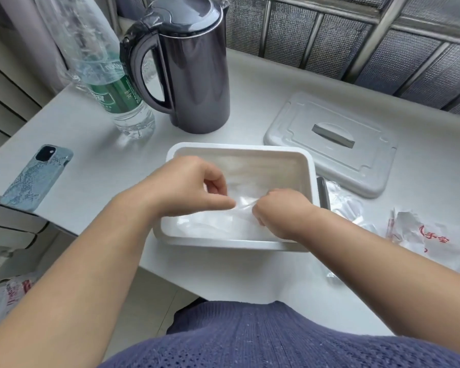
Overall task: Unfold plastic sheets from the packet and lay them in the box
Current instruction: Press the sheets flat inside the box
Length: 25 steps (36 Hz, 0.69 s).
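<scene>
A person seated at a white table [91, 139] pinches a thin, clear plastic sheet [241, 205] between both hands, over the near half of an open white rectangular box [312, 173] at the middle of the view. The left hand [194, 187] comes in from 8 o'clock, fingers curled and thumb and forefinger closed on the sheet's left edge. The right hand [279, 208] comes in from 4 o'clock, fingers tucked under and gripping the sheet's right edge, so the film is drawn between the two. More crumpled clear film [210, 224] lies inside the box against its near wall.

The box's grey lid [329, 144], with a recessed handle, rests flat on the table at 1 o'clock from the box. At 3 o'clock, just beside the box, sits a loose heap of clear sheets [349, 207]. Beyond it, near the table's right edge, is the torn packet [433, 239], printed in red. A dark grey electric kettle [194, 67] stands at 11 o'clock. A green-labelled water bottle [120, 99] is just to its left. A phone [36, 176] in a pale blue case lies face down at 9 o'clock, well apart from the box.
</scene>
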Tool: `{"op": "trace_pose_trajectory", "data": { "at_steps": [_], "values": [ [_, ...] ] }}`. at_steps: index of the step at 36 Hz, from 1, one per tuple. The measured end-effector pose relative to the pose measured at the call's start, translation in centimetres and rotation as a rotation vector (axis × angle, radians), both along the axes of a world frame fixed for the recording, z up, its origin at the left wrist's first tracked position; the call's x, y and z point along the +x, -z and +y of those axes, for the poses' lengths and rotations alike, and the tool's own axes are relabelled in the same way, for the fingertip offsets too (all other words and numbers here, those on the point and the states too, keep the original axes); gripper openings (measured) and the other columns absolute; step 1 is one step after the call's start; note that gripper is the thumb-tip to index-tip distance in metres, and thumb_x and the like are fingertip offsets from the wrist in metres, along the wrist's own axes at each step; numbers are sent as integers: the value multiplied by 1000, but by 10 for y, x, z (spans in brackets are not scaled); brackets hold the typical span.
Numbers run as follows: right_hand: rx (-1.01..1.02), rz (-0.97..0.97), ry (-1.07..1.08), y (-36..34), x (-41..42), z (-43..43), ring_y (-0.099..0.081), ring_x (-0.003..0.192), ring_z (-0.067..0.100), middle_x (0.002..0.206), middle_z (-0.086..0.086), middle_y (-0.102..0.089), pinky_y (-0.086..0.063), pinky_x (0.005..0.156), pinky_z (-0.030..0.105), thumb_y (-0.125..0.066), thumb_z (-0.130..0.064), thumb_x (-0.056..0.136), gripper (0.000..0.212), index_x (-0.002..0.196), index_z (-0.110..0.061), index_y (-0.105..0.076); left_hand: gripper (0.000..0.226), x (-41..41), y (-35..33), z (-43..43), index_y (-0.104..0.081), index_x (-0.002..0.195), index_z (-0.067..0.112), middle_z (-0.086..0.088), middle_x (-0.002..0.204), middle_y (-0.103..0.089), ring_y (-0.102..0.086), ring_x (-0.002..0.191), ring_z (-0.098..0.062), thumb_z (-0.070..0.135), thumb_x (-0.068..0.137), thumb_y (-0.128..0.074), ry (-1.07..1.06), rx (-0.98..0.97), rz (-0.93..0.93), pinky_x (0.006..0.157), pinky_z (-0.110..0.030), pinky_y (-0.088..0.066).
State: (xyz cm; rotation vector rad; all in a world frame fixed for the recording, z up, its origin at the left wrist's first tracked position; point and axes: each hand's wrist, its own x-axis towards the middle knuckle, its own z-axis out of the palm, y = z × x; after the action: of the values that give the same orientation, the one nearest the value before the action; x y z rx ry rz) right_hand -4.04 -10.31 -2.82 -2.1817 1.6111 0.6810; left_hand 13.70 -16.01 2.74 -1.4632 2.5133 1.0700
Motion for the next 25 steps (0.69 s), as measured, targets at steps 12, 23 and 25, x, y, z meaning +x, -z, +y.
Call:
{"op": "trace_pose_trajectory", "data": {
  "at_steps": [12,23,25],
  "values": [
    [198,83,9,6,-1,0,-31,133,31,151,9,-22,-37,99,37,-46,-13,92,45,136,-6,-40,52,-35,67,8,-48,135,34,1,141,-43,-39,129,-25,50,87,-59,509,-34,-645,101,-37,-33],
    [160,236,-59,15,-1,-5,-38,123,33,136,14,-38,-26,108,42,-49,-12,82,49,131,-8,-46,15,-26,47,8,-68,80,14,-10,102,-58,-54,96,-31,18,69,-77,31,-812,-486,73,-35,-42],
    [140,226,-61,15,-1,-6,-39,121,32,134,13,-40,-26,108,41,-50,-13,83,49,131,-9,-45,19,-31,52,8,-68,80,9,-14,101,-63,-61,90,-35,7,62,-76,231,-747,-159,69,-38,-51]
  ]
}}
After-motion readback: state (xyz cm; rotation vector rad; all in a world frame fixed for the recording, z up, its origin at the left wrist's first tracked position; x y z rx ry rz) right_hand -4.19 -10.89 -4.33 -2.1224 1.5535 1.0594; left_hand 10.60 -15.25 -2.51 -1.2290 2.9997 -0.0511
